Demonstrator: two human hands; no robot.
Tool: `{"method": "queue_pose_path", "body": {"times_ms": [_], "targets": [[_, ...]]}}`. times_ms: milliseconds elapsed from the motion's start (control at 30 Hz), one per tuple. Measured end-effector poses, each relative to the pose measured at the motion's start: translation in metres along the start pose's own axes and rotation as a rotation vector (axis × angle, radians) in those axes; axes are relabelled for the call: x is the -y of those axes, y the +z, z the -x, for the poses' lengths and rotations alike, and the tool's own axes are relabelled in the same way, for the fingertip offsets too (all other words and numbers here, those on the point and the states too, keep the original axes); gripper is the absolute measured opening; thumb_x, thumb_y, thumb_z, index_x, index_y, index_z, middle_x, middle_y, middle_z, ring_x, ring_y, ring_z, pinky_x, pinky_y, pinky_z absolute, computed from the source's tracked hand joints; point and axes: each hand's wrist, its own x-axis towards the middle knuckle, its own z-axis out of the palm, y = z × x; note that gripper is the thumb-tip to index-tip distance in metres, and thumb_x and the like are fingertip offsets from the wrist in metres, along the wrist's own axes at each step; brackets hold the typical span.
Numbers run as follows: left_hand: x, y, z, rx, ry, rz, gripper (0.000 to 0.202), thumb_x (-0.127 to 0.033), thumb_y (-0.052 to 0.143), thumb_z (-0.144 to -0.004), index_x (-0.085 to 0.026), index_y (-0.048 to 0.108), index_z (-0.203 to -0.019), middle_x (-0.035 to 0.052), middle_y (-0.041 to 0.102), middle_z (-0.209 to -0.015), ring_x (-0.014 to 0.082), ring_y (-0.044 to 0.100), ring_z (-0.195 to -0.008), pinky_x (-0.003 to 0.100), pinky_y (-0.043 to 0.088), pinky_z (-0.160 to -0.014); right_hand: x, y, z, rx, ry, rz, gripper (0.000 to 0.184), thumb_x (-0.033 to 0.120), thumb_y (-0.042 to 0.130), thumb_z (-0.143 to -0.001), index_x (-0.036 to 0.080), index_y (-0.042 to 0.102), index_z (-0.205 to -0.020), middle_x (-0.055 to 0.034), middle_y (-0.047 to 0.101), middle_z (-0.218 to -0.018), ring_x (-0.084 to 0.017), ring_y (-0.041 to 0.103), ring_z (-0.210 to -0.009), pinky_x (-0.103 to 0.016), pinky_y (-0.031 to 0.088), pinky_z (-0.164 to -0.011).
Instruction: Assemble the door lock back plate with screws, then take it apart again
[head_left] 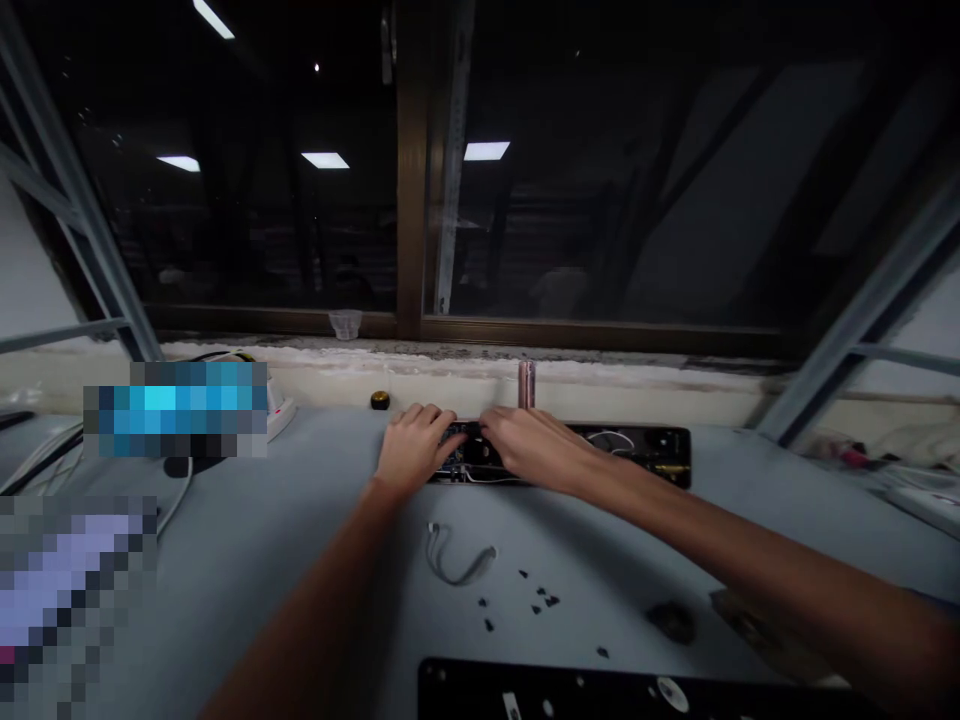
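Two hands [411, 446] [529, 442] over grey table [300, 570], dark window [262, 225] beyond.

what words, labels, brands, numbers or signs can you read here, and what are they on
None can be read.
Open black case: any markings inside are too small.
Black panel: pale patches, no legible words.
Pixelated patches at left: too blurred to read.
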Motion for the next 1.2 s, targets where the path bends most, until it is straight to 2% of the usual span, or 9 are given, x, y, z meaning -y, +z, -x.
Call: {"method": "queue_pose_path", "body": {"times_ms": [167, 300, 433, 567, 833, 900, 1000, 1100, 1200], "targets": [[-0.001, -0.001, 0.001, 0.003, -0.004, -0.014, 0.019, -0.039, 0.049, -0.083, -0.021, 0.054, -0.089, 0.002, 0.059, -0.086, 0.0199, 0.051, -0.085, 0.029, 0.037, -0.069, -0.007, -0.026, -0.018, 0.089, -0.121, 0.073, 0.015, 0.007, 0.047, -0.077, 0.012, 0.061, -0.079, -0.0096, 0.063, -0.078, -0.022, 0.061, -0.072, -0.026, 0.035, -0.059], [-0.001, -0.002, 0.002, 0.003, -0.008, -0.026, 0.017, -0.038, 0.051, -0.083, -0.021, 0.053, -0.088, 0.0024, 0.059, -0.087, 0.0203, 0.05, -0.084, 0.03, 0.036, -0.067, 0.002, -0.034, -0.021, 0.121, -0.132, 0.124, 0.018, 0.003, 0.048, -0.072, 0.011, 0.062, -0.08, -0.0114, 0.063, -0.08, -0.023, 0.06, -0.076, -0.028, 0.037, -0.065], [-0.003, -0.001, 0.003, 0.002, -0.021, -0.042, 0.014, -0.035, 0.052, -0.083, -0.022, 0.053, -0.089, 0.0021, 0.058, -0.086, 0.0206, 0.05, -0.083, 0.03, 0.036, -0.065, 0.018, -0.027, -0.007, 0.102, -0.071, 0.148, 0.024, 0.0, 0.044, -0.073, 0.01, 0.059, -0.089, -0.0114, 0.063, -0.082, -0.021, 0.061, -0.075, -0.026, 0.038, -0.061], [-0.003, -0.003, 0.003, 0.011, -0.03, -0.047, 0.013, -0.033, 0.052, -0.083, -0.022, 0.052, -0.09, 0.0024, 0.057, -0.086, 0.0204, 0.049, -0.084, 0.029, 0.036, -0.065, 0.03, -0.015, 0.005, 0.077, 0.018, 0.149, 0.024, -0.001, 0.043, -0.073, 0.011, 0.056, -0.089, -0.0099, 0.062, -0.083, -0.021, 0.062, -0.072, -0.025, 0.038, -0.055], [-0.003, -0.004, 0.003, 0.023, -0.031, -0.041, 0.016, -0.036, 0.049, -0.084, -0.022, 0.052, -0.09, 0.002, 0.058, -0.087, 0.0202, 0.05, -0.084, 0.029, 0.036, -0.066, 0.039, 0.01, 0.011, 0.009, 0.151, 0.148, 0.015, 0.007, 0.041, -0.083, 0.012, 0.054, -0.089, -0.0084, 0.062, -0.082, -0.019, 0.062, -0.064, -0.024, 0.036, -0.049], [-0.003, -0.004, 0.003, 0.022, -0.033, -0.039, 0.017, -0.037, 0.048, -0.084, -0.022, 0.052, -0.09, 0.0021, 0.058, -0.087, 0.0202, 0.05, -0.085, 0.029, 0.036, -0.066, 0.038, 0.014, 0.01, -0.011, 0.16, 0.15, 0.015, 0.014, 0.039, -0.088, 0.012, 0.054, -0.089, -0.0081, 0.062, -0.08, -0.019, 0.062, -0.062, -0.024, 0.036, -0.048], [-0.003, -0.003, 0.003, 0.022, -0.033, -0.034, 0.016, -0.037, 0.048, -0.084, -0.022, 0.052, -0.09, 0.0018, 0.058, -0.088, 0.02, 0.05, -0.086, 0.029, 0.036, -0.066, 0.032, 0.014, 0.007, -0.042, 0.153, 0.146, 0.019, 0.022, 0.038, -0.091, 0.013, 0.055, -0.09, -0.0078, 0.063, -0.081, -0.021, 0.062, -0.066, -0.025, 0.036, -0.05], [-0.002, -0.002, 0.003, 0.023, -0.035, -0.027, 0.015, -0.036, 0.049, -0.084, -0.022, 0.052, -0.091, 0.0016, 0.058, -0.088, 0.0201, 0.049, -0.086, 0.029, 0.036, -0.067, 0.024, 0.007, 0.002, -0.049, 0.124, 0.13, 0.014, 0.016, 0.043, -0.088, 0.017, 0.057, -0.089, -0.0046, 0.065, -0.082, -0.02, 0.063, -0.069, -0.025, 0.033, -0.049], [-0.002, -0.002, 0.003, 0.027, -0.035, -0.022, 0.016, -0.035, 0.049, -0.084, -0.023, 0.052, -0.093, 0.0018, 0.058, -0.088, 0.02, 0.049, -0.086, 0.029, 0.036, -0.068, 0.021, 0.002, 0.0, -0.057, 0.113, 0.112, 0.016, 0.014, 0.044, -0.087, 0.017, 0.059, -0.083, -0.0031, 0.066, -0.08, -0.019, 0.063, -0.064, -0.025, 0.028, -0.046]]}}
